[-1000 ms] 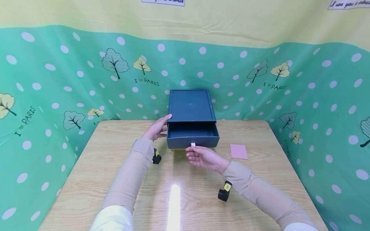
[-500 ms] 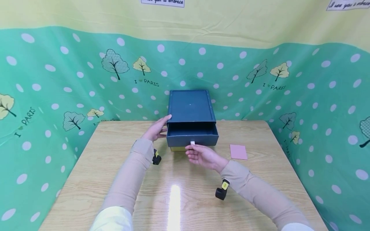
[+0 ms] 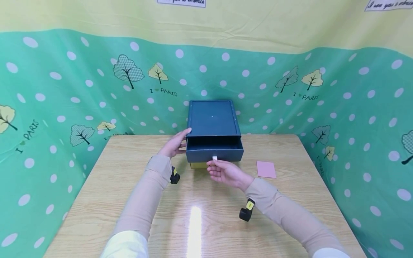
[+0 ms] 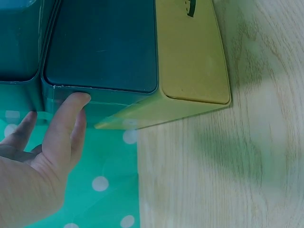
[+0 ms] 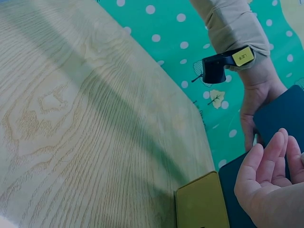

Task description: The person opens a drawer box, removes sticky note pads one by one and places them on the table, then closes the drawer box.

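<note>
A small dark blue drawer chest [image 3: 212, 118] stands at the back of the table, its top drawer [image 3: 201, 156] partly pulled out. My right hand [image 3: 229, 174] is at the drawer front, where thumb and forefinger pinch a small white pull tab [image 3: 214, 158]; the other fingers curl loosely below. In the right wrist view the tab is mostly hidden. My left hand [image 3: 174, 145] rests against the chest's left side, fingers extended. From the left wrist, a second blue drawer [image 4: 102, 45] and a yellow bottom drawer [image 4: 194, 52] show, both pushed in.
A flat pink square [image 3: 266, 169] lies on the wooden table [image 3: 135, 157], right of the chest. Green dotted cloth [image 3: 96, 86] hangs close behind the chest and along both sides. Each wrist carries a black camera [image 3: 246, 214].
The top drawer has slid a little farther into the chest, and my right hand has moved forward with it. My left hand stays in place on the chest's side.
</note>
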`<state>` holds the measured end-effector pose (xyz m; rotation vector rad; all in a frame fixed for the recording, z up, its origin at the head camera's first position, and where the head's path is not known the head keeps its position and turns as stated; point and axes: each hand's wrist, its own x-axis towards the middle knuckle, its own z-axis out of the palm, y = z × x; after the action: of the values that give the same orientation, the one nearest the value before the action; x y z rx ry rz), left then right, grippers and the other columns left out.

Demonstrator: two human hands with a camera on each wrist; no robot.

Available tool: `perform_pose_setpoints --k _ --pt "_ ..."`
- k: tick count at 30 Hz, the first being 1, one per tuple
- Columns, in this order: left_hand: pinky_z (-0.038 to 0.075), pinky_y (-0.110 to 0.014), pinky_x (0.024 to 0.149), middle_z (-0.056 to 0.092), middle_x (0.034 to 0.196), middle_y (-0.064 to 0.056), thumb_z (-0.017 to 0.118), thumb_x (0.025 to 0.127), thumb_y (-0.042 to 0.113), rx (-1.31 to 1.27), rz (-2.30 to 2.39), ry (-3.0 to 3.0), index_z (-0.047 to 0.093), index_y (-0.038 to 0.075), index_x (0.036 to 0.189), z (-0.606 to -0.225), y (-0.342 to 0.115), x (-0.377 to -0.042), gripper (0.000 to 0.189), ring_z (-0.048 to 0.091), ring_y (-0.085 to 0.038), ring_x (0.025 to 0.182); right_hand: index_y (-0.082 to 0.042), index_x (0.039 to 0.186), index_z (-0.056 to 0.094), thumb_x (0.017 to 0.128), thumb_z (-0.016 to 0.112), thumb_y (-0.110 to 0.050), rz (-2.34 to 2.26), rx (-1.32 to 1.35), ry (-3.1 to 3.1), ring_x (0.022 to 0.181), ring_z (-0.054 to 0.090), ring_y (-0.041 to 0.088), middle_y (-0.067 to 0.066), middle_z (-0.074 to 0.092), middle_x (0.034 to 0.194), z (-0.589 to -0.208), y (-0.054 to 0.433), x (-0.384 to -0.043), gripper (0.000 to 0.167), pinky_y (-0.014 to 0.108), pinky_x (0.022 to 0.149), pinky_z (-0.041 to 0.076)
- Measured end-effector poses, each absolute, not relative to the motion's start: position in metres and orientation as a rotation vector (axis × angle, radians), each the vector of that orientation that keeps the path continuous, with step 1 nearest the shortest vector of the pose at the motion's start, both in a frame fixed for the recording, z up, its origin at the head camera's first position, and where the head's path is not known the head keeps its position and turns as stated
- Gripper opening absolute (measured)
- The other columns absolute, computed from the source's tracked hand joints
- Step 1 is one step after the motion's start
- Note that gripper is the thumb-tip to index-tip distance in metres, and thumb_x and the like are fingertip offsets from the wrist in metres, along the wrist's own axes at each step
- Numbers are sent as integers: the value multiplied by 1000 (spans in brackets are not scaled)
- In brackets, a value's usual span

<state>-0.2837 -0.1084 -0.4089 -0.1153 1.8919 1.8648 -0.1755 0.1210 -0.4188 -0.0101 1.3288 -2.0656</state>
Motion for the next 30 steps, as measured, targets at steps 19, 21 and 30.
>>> perform_pose_setpoints --k 19,21,30 --pt "32 -52 109 23 154 -14 48 92 56 -130 1865 1902 19 15 152 -407 -108 -282 78 28 -35 139 -11 103 60 103 36 -19 -2060 -9 1388 85 58 11 0 63 90 -415 121 -181 26 25 86 49" --pt "32 -52 109 23 154 -14 48 91 56 -138 1863 1904 20 16 152 -407 -108 -282 78 28 -35 139 -11 102 60 103 36 -20 -2059 11 1391 85 58 11 0 63 90 -415 121 -182 26 25 86 49" --pt "32 -52 109 23 155 -14 49 91 57 -133 1860 1898 17 16 152 -410 -109 -284 80 27 -36 140 -11 101 60 103 37 -20 -2063 54 1407 84 58 11 1 62 90 -415 117 -185 24 24 83 50"
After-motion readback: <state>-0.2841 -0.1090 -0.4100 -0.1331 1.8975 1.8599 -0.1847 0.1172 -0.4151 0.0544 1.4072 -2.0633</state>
